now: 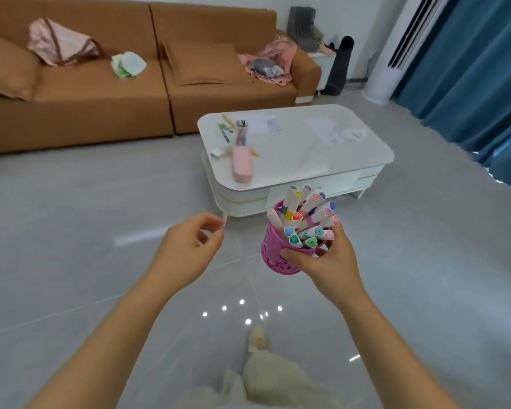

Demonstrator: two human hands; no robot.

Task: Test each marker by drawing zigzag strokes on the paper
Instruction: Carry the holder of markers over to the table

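The right hand grips a pink perforated pen cup from its right side. The thumb lies across the near wall and the fingers wrap behind, so the cup stays roughly upright and the markers do not spill. They stand packed in it with their caps up, fanning toward the far right, and the coloured cap ends show which is which. None is drawn out, so testing is not yet begun.

The left hand hovers just left of the cup, apart from it. Its fingers are loosely curled, with thumb and forefinger close together. It seems to hold nothing, though the fingertips overlap a table leg behind them and I cannot be sure. It looks ready either to steady the cup or to pick a marker.

The paper lies on the far part of the white coffee table, with a second sheet to the right. Both are well apart from the cup, so the markers must be carried there. A pink pencil case and loose pens crowd the table's left end. The near right part of the top is bare, and that is probably the easiest place to set the cup down.

The table's corners are rounded, and its near edge faces the person. Open grey floor surrounds it. The brown sofa closes the far left, and the blue curtain the right.
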